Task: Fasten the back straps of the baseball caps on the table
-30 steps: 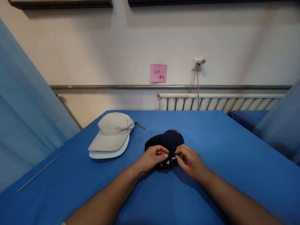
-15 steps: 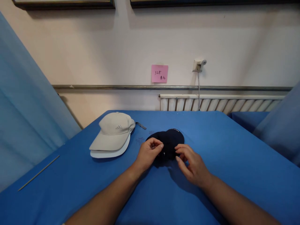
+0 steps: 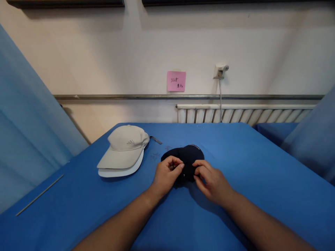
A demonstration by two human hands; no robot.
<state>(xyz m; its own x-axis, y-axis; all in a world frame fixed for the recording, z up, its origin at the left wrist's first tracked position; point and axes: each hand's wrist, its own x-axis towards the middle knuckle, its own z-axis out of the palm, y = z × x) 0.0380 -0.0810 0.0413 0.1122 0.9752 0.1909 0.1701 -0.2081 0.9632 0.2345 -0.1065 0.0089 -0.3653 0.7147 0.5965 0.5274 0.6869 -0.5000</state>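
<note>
A black cap (image 3: 192, 153) lies at the middle of the blue-covered table, its brim with small white lettering pointing away from me. My left hand (image 3: 167, 172) pinches the near left part of the cap between thumb and fingers. On the near right side, my right hand (image 3: 211, 179) has its thumb and fingertips closed at the cap's edge. Both hands hide part of the cap, and its dark strap or opening between them is hard to make out. To the left, a beige cap (image 3: 125, 143) rests on top of a white cap (image 3: 121, 172), only the brim of which shows clearly.
A thin stick (image 3: 39, 195) lies near the left edge of the blue table (image 3: 261, 167). Blue curtains (image 3: 31, 115) hang at both sides. Behind the table are a radiator (image 3: 235, 114), a wall socket (image 3: 220, 71) with a cord, and a pink note (image 3: 176, 81).
My right hand's fingers have drawn in from a looser, spread pose to a pinch at the cap. The left hand keeps its pinch. The whole view has shifted slightly.
</note>
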